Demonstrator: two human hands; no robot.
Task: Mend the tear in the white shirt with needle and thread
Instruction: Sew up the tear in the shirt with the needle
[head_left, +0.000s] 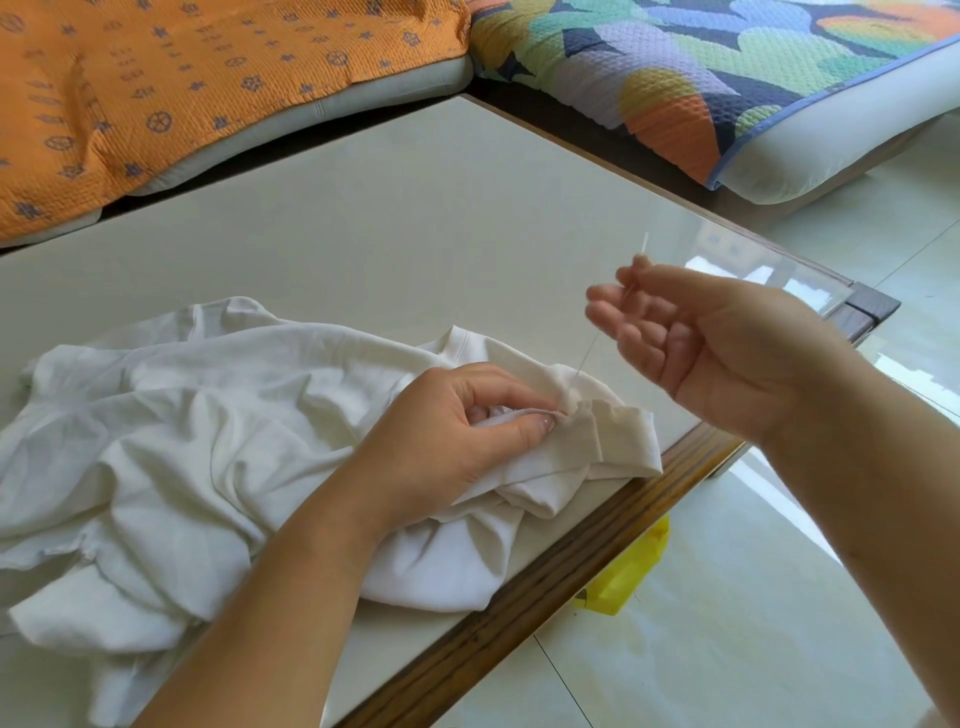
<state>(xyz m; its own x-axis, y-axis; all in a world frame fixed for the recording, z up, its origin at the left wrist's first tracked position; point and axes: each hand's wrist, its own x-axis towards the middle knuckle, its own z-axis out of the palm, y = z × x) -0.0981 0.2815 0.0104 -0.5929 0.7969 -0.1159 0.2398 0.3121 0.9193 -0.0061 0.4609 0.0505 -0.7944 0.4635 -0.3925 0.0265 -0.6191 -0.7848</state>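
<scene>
A crumpled white shirt (208, 415) lies on the pale table (389, 218), one edge hanging over the near side. My left hand (457, 431) pinches a fold of the shirt near its right end, thumb pressed on the cloth. My right hand (717, 343) is raised above and to the right, pinching a thin needle (642, 254) between thumb and forefinger, its tip pointing up. A fine white thread (587, 353) runs taut from that hand down to the bunched cloth beside my left thumb.
The table has a glass top and a dark wooden edge (571, 566) along the near right. A yellow bag (631, 577) lies on the tiled floor below it. An orange patterned cushion (182, 88) and a multicoloured cushion (701, 67) lie behind the table.
</scene>
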